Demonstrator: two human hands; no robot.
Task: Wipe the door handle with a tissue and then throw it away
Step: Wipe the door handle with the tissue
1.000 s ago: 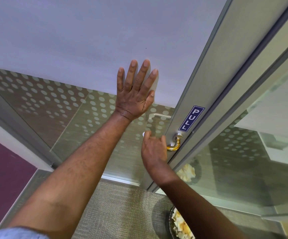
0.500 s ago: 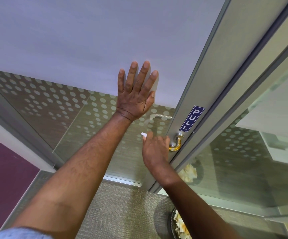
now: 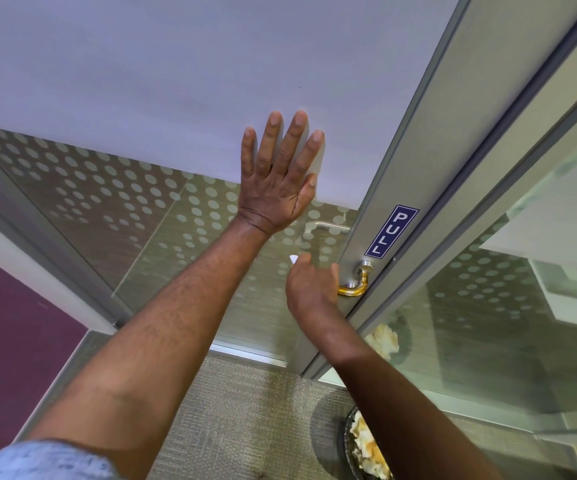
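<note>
Tissue (image 3: 293, 259) shows only as a small white corner above the right hand (image 3: 309, 289), whose fingers are curled around it and the door handle (image 3: 353, 287). The handle's grip runs level, from the hand toward the door frame (image 3: 418, 161) on the right. Left hand (image 3: 278, 181) lies flat on the glass door (image 3: 141, 81), fingers spread, higher up. Below, a bin (image 3: 349, 441) with crumpled paper waits near the right forearm.

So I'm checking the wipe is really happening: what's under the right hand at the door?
Under the right hand a white tissue corner pokes out past the fingers. The gold door handle runs in beneath it; the covered lever and any contact are hidden.
</note>
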